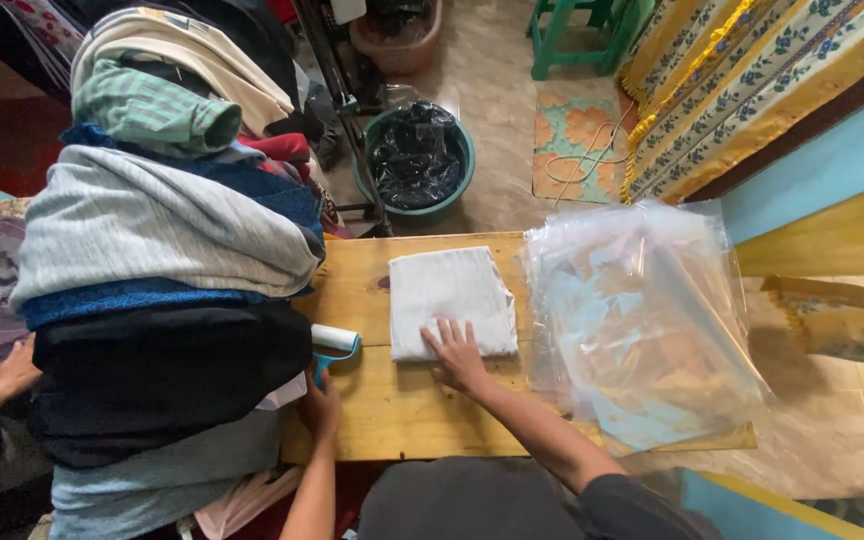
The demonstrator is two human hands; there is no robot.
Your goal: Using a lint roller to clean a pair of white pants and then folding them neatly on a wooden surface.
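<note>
A folded white cloth [449, 298] lies flat on the wooden table [402, 415]. My right hand [457, 356] presses on its near edge with the fingers spread. My left hand [322, 405] grips the teal handle of a lint roller [335, 340], whose white head rests on the table beside the cloth's left side. To the right of the cloth a stack of clear plastic bags [642, 320] overhangs the table's right end.
A tall pile of folded clothes [162, 280] covers the table's left part. Another person's hand [14, 368] touches the pile from the left. On the floor beyond are a green basin with black plastic [417, 160], a green stool [582, 35] and a patterned mat [577, 145].
</note>
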